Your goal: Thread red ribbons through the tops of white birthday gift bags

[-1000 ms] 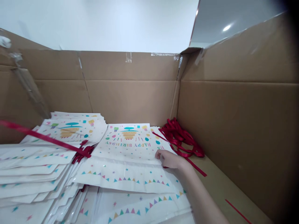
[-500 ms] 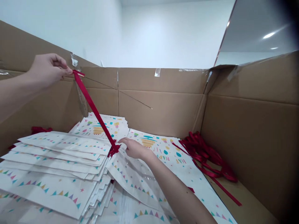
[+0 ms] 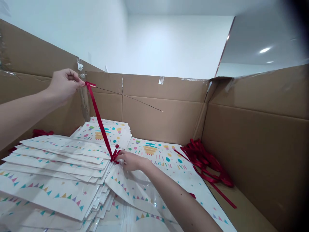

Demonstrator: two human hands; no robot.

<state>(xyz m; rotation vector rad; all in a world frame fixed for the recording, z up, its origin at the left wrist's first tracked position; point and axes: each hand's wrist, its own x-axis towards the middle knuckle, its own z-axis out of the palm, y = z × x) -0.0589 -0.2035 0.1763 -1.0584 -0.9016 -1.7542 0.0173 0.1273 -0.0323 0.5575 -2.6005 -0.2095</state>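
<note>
Red ribbon [image 3: 98,116] runs straight between both hands, above printed gift bags.
Left hand [image 3: 65,85], high, pinches its top end; long axis drops diagonally down-right to right hand [image 3: 130,161], nearer the knot [image 3: 115,155], fingers at it, grip unclear. Stack of gift bags [image 3: 53,180] lies left of and under right hand; flat bag [image 3: 159,154] to its right reads "HAPPY"; loose ribbon bundle [image 3: 205,164] farther right.

Cardboard box walls [image 3: 161,117], seemingly taped at the top edge.
</note>
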